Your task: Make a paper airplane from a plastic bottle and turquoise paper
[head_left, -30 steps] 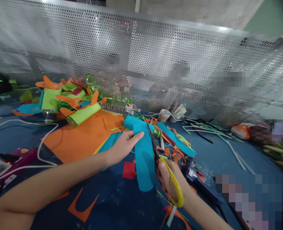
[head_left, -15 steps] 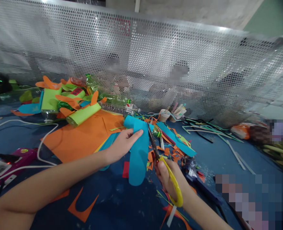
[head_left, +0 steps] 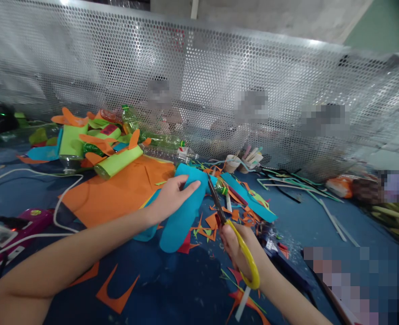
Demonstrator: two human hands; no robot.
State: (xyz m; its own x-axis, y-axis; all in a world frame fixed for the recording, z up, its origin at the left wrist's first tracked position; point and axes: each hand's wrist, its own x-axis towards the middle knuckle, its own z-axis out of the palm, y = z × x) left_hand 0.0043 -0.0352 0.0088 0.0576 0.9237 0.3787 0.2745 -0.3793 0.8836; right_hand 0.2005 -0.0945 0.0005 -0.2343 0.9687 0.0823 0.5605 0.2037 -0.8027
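Observation:
My left hand pinches a blue paper strip between thumb and fingers. The strip has a rounded lower end and slants down to the left. In my right hand are scissors with a yellow handle. Their dark blades point up beside the strip's right edge, and they look nearly closed. Just behind the strip, a green bottle neck with its cap sticks out on the right. Under the left forearm side lies a big orange sheet.
Orange scraps litter the blue table. Paper-covered bottles are heaped at the left. A magenta power strip with white cables lies at the left edge. A dark blue tool lies right of my right hand. Behind stands a perforated metal screen.
The blue strip's lower end has swung to the left and the strip now slants. My left fingers have shifted slightly on it. The scissors stay almost in place.

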